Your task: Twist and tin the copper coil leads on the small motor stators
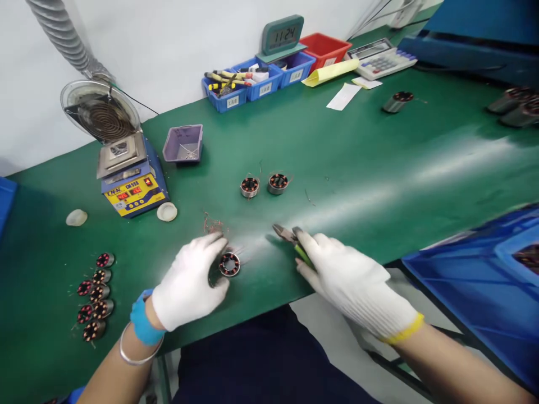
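Note:
Both my hands wear white knit gloves. My left hand [191, 286] curls around a small wound motor stator [229, 264] that rests on the green bench mat [357, 168] near the front edge. My right hand [349, 278] is closed on green-handled cutting pliers [290, 235], whose open jaws point left toward the stator. A little pile of cut copper wire bits [213, 225] lies just behind my left hand.
Two more stators [263, 185] stand mid-mat, and several lie in a group at the left [95, 297]. A yellow-blue solder pot station [128, 179] and a purple tray [184, 143] sit behind. Blue and red bins [269, 76], a clock, a calculator and a blue crate [484, 292] lie around.

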The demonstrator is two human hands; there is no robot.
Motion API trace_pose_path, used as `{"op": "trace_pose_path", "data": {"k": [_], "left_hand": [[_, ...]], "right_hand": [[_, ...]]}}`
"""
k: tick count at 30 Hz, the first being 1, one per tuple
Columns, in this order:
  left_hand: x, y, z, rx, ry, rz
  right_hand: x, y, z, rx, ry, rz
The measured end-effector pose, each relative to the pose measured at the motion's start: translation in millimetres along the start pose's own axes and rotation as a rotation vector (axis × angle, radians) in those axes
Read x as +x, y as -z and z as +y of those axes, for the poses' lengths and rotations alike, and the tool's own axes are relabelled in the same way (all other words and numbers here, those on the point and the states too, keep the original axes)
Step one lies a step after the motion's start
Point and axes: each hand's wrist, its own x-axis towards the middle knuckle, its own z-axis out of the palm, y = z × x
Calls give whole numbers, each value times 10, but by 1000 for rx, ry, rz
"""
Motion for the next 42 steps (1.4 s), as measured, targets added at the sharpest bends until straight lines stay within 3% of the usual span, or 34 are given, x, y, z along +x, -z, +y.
{"op": "trace_pose_path", "data": {"k": [3,7,9,12,15,19,21,24,27,32,35,37,42], "left_hand": [[46,-164,50,-49,107,-97],[101,-348,107,-117,232,-38],[113,-382,105,-130,247,-3],[123,-380,86,-150,236,-2],[117,-359,80,-146,229,-41],[93,-372,128,-124,176,3],[101,-394,166,-99,142,28],[149,-430,204,-108,123,-41],[201,-464,205,-137,118,-106],[222,-509,188,-127,151,-113],[214,-533,183,-151,163,-101],[208,-550,176,-180,160,-82],[193,-586,152,-242,161,-47]], "right_hand": [[153,-9,0,-234,52,181],[356,2,-231,-215,475,401],[440,-32,-400,-232,649,458],[521,-93,-550,-299,713,466],[513,-59,-442,-287,713,420],[438,76,1,-192,641,423],[405,95,244,-125,506,416],[348,40,545,-99,214,325],[258,-20,704,-136,164,194],[92,56,566,-254,167,74],[105,69,386,-381,37,46],[179,10,322,-376,-13,111],[295,-135,291,-4,233,413]]}}
